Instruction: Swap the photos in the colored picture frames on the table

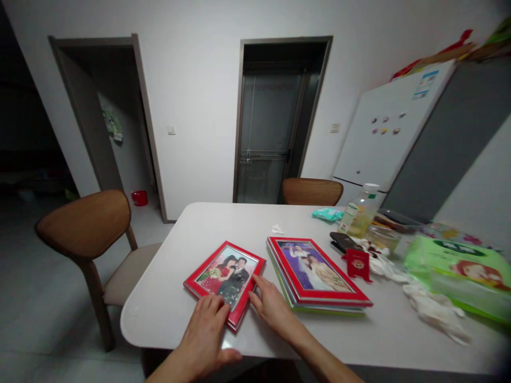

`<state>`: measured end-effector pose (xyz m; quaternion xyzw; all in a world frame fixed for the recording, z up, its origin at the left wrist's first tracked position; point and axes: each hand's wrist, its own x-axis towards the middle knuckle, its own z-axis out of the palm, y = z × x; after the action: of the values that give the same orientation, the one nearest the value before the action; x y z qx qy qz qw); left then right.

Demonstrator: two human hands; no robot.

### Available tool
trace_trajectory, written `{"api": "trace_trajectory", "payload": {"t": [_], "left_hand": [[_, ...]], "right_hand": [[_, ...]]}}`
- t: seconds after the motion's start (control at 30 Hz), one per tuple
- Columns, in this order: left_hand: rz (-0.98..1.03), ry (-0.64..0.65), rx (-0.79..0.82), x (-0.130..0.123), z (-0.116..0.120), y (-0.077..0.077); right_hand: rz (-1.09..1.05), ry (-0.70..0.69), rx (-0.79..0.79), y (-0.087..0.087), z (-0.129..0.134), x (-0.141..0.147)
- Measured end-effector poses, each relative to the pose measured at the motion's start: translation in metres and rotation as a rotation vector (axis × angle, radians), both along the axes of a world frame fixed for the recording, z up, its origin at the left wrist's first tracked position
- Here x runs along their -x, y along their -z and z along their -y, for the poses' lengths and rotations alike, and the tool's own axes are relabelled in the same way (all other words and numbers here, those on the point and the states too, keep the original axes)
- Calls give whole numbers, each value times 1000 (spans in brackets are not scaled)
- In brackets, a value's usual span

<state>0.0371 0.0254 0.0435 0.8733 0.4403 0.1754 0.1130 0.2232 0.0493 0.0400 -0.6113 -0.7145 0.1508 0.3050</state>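
A red picture frame (246,313) with a photo of a couple lies turned at an angle on the white table. My left hand (205,332) rests its fingertips on the near left edge, thumb stretched out to the side. At the right edge, my right hand (273,308) touches the frame with its fingertips, the thumb a little apart from the forefinger. Neither hand is closed around anything. Right of it, another red frame (337,297) with a wedding photo tops a stack of frames, whose lower edges look white and green.
On the table's (167,298) right side are a bottle (361,213), a black item (346,243), a small red item (358,263), crumpled tissues (433,308) and a green tissue pack (471,271). Chairs stand at the left (90,223) and far side (313,191).
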Motion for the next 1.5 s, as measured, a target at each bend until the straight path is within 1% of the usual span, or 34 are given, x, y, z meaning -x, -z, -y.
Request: {"api": "trace_trajectory", "payload": {"t": [0.07,0.13,0.2,0.23,0.27,0.33,0.4,0.47,0.53,0.6,0.63,0.7,0.8,0.87,0.93,1.03,1.1,1.17,1.27,1.33,1.4,1.47,1.5], "left_hand": [[-8,20,-13,1,16,5],[-27,-1,-41,-1,23,9],[-39,1,-82,-3,25,8],[-23,11,-106,-4,24,3],[16,19,-131,-4,23,-3],[165,-2,-177,-2,20,-23],[374,-79,-196,3,14,-48],[560,-175,-160,10,7,-69],[687,-259,-110,20,0,-82],[777,-309,-66,32,-8,-85],[820,-322,-43,38,-11,-82],[898,-330,47,50,-15,-70],[956,-338,246,62,-16,-42],[924,-358,309,65,-15,-23],[828,-395,276,65,-13,-6],[613,-451,158,62,-11,14],[458,-461,86,60,-10,26],[325,-445,26,60,-9,35],[205,-412,-10,62,-6,42],[166,-400,5,63,-6,41],[162,-379,21,63,-6,36],[187,-321,21,63,-7,31],[202,-281,17,62,-8,29]], "right_hand": [[-33,7,15,3,4,0],[-75,20,34,3,8,0],[-131,37,15,1,11,-2],[-166,45,-10,0,11,-4],[-204,59,-39,-2,12,-5],[-282,103,-89,-7,11,-6],[-346,131,-107,-12,9,-2],[-380,106,-89,-15,5,8],[-380,37,-61,-16,1,21],[-356,-27,-48,-13,-3,36],[-336,-58,-53,-12,-5,43],[-275,-112,-74,-7,-8,53],[-116,-156,-116,1,-9,58],[1,-136,-140,6,-8,57],[94,-101,-155,10,-5,54],[182,-77,-144,10,-2,50],[221,-78,-127,9,-1,48],[246,-85,-114,8,1,48],[268,-80,-106,8,3,49],[287,-77,-94,9,3,49],[316,-88,-71,6,1,49],[340,-148,-48,1,-4,49],[343,-212,-37,-2,-7,49]]}}
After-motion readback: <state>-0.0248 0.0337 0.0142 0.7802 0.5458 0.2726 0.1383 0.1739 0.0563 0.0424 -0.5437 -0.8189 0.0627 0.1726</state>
